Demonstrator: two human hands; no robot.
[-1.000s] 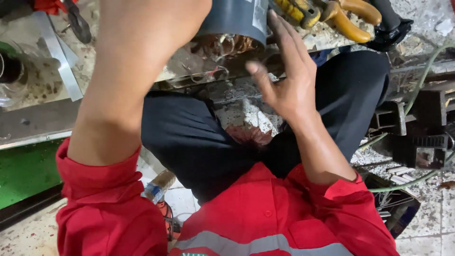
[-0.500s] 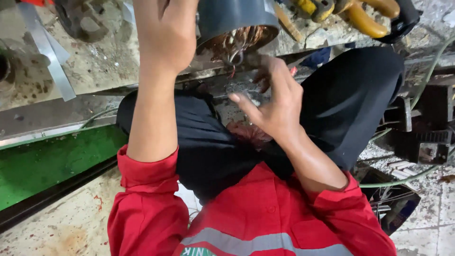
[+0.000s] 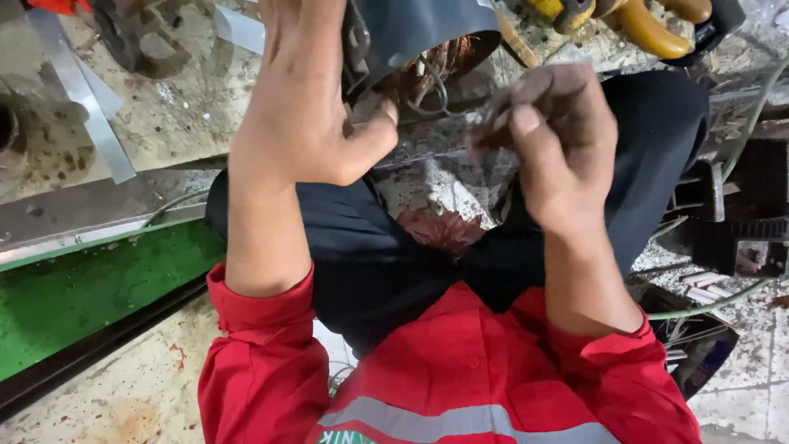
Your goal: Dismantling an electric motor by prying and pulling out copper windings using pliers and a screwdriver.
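A grey motor housing with copper windings showing at its open end sits at the top, tilted toward me. My left hand grips its left side, thumb pressed near the windings. My right hand is just right of the opening, its fingertips pinched together on what looks like a thin wire end from the windings. Both forearms come out of red sleeves. A clump of reddish copper wire lies on the floor between my dark trouser legs.
Yellow-handled pliers lie at the top right. Metal strips and a dark metal part rest on the stained surface at the left. A green panel runs along the lower left. Cables and dark blocks crowd the right.
My right hand has risen from below the housing and closed its fingers into a pinch beside the opening. My left hand stays on the housing, and the view has shifted closer.
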